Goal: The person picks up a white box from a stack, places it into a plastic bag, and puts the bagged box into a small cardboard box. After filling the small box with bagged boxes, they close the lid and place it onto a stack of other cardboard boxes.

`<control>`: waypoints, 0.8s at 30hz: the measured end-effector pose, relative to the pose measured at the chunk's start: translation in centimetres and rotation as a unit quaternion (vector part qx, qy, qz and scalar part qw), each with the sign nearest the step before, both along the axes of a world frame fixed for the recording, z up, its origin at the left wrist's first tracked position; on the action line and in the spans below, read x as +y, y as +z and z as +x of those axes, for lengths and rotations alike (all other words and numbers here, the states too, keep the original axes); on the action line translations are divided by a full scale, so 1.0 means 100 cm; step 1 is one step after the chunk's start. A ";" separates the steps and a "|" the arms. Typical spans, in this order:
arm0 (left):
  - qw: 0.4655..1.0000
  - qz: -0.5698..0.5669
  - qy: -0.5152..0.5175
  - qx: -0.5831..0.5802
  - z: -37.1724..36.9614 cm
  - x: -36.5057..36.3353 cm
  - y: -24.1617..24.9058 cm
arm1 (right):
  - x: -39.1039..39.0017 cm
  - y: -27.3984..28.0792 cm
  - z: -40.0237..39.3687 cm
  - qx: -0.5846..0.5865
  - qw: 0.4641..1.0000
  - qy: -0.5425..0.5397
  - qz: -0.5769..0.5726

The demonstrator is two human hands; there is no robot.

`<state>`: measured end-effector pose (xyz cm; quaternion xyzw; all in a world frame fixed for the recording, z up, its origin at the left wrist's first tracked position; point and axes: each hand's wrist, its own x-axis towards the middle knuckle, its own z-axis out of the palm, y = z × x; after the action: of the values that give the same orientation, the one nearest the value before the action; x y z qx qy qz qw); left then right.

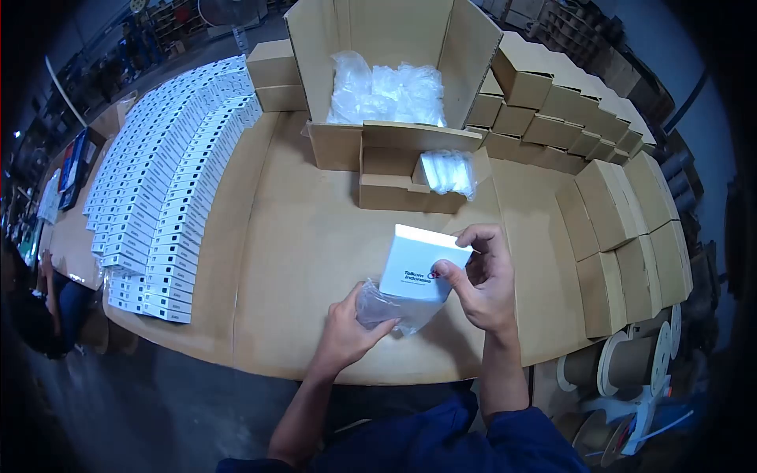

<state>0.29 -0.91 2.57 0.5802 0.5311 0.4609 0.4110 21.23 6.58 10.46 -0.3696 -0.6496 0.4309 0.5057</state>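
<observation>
Head view: our right hand (482, 280) pinches the flat white printed box (422, 264) above our left hand (347, 327), which grips the clear crinkled plastic bag (390, 309) around the box's lower end.

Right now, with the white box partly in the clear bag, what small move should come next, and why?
Probably slide the white box further down into the clear plastic bag. The right hand pinches the box, whose lower end sits at the bag's mouth, while the left hand grips the bag; most of the box remains outside.
</observation>
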 end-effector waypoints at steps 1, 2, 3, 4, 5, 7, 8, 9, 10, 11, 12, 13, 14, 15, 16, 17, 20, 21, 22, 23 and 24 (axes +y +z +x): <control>1.000 -0.002 -0.002 0.000 0.001 0.000 -0.001 | 0.001 0.002 -0.003 0.019 1.000 0.005 0.006; 1.000 -0.004 -0.004 0.001 0.002 0.000 -0.002 | 0.002 0.003 -0.005 0.038 0.999 0.009 0.013; 1.000 0.001 -0.002 -0.001 0.003 0.000 -0.002 | 0.002 0.005 -0.005 0.026 0.999 0.016 0.012; 1.000 0.006 0.000 -0.002 0.005 0.000 -0.003 | 0.003 0.007 -0.005 0.014 1.000 0.024 0.011; 1.000 0.011 0.003 -0.003 0.006 -0.001 -0.004 | 0.003 0.008 -0.005 0.002 0.999 0.031 0.010; 1.000 -0.012 -0.015 -0.009 0.004 -0.002 -0.008 | 0.007 0.004 -0.003 -0.056 0.997 0.045 0.007; 0.999 -0.024 -0.023 -0.012 0.003 -0.003 -0.009 | 0.008 0.003 -0.002 -0.086 0.995 0.052 0.006; 0.997 -0.020 -0.031 -0.072 0.004 -0.005 -0.007 | 0.009 0.002 -0.006 -0.086 0.995 0.047 0.011; 0.990 -0.015 -0.040 -0.131 0.005 -0.008 -0.001 | 0.011 0.001 -0.008 -0.087 0.995 0.048 0.005; 0.981 -0.011 -0.048 -0.190 0.006 -0.010 0.001 | 0.013 -0.001 -0.009 -0.088 0.995 0.048 -0.001; 0.968 -0.032 -0.047 -0.243 0.004 -0.010 -0.004 | 0.016 -0.004 -0.010 -0.089 0.995 0.049 -0.007; 0.953 -0.052 -0.046 -0.295 0.001 -0.011 -0.013 | 0.018 -0.007 -0.009 -0.078 0.994 0.062 -0.042; 0.934 -0.073 -0.044 -0.347 -0.002 -0.011 -0.018 | 0.018 -0.010 -0.011 -0.077 0.993 0.072 -0.058; 0.954 -0.064 -0.036 -0.291 0.000 -0.011 -0.016 | 0.018 -0.012 -0.012 -0.075 0.991 0.081 -0.074; 0.951 -0.075 -0.027 -0.299 0.000 -0.011 -0.018 | 0.018 -0.015 -0.013 -0.075 0.989 0.090 -0.090; 0.947 -0.087 -0.018 -0.308 0.001 -0.012 -0.025 | 0.018 -0.018 -0.011 -0.091 0.982 0.115 -0.122; 0.929 -0.098 0.022 -0.357 0.004 -0.012 -0.037 | 0.014 -0.036 -0.013 0.092 0.969 0.120 -0.195; 0.920 -0.098 0.033 -0.377 0.004 -0.012 -0.038 | 0.011 -0.036 -0.009 0.108 0.964 0.109 -0.219; 0.912 -0.097 0.043 -0.396 0.004 -0.011 -0.039 | 0.007 -0.042 -0.003 0.119 0.953 0.129 -0.247; 0.913 -0.089 0.041 -0.396 0.004 -0.009 -0.040 | 0.004 -0.053 0.003 0.129 0.941 0.150 -0.274; 0.914 -0.081 0.040 -0.395 0.002 -0.008 -0.040 | 0.000 -0.061 0.007 0.140 0.928 0.169 -0.301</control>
<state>0.45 -1.75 -1.47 0.2937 0.3832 0.6240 0.6145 21.97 6.54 4.36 -0.3252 -0.4648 0.7329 0.3757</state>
